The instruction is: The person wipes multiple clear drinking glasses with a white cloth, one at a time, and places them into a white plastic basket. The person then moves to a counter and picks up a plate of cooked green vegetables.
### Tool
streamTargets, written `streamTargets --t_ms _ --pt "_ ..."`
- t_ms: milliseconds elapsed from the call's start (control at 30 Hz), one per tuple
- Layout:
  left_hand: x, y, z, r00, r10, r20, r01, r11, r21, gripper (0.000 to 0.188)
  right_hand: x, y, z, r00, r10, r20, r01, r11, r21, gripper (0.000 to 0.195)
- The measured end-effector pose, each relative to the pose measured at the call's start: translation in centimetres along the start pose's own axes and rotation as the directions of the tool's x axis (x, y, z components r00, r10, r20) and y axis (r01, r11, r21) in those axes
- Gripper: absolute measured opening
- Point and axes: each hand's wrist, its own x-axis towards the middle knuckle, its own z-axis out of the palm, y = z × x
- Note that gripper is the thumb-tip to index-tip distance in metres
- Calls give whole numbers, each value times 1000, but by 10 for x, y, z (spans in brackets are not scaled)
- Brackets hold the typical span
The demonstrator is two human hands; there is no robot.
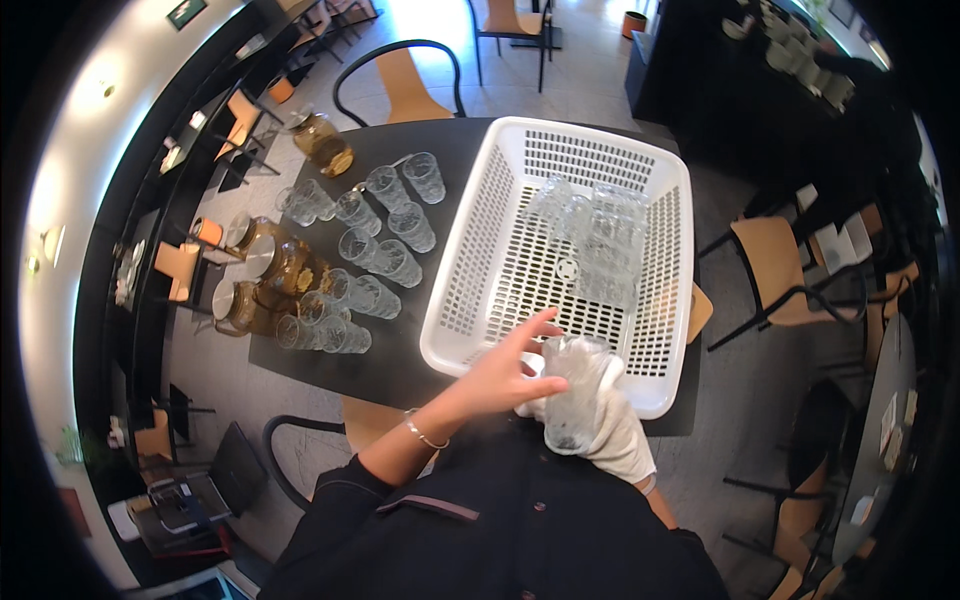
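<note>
A clear textured drinking glass (570,405) is held close to my chest, at the near edge of a white plastic basket (469,285). My right hand, hidden by a white cloth (622,442), grips the glass through it; only the wrist (649,489) shows below. My left hand (510,371) is beside the glass with thumb and fingers spread; whether the thumb touches it I cannot tell. Inside the basket, several clear glasses (611,247) lie on their sides, mostly towards the right, with a few at the far end.
Several upright glasses (375,255) stand left of the basket on the dark table (409,337). Amber jugs (281,262) with metal lids stand at the table's left, another jug (322,142) farther back. Wooden chairs (405,82) surround it. A dark-clothed person (877,112) is at the right.
</note>
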Motion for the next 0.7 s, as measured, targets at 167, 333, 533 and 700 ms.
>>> streamTargets --t_ms 167,333,533,700 --pt "14 -2 0 998 24 65 -31 992 120 95 22 -16 -4 999 24 37 -23 999 -35 45" --pt "28 12 -32 989 2 150 18 991 -133 102 41 -22 -6 993 74 87 -68 995 -73 33" --pt "64 31 -128 919 255 -300 -259 966 27 96 54 -18 -3 988 143 54 -150 975 165 35" --pt "118 -6 -215 704 353 -616 -52 891 450 77 59 -10 8 994 86 69 -84 996 -24 39"
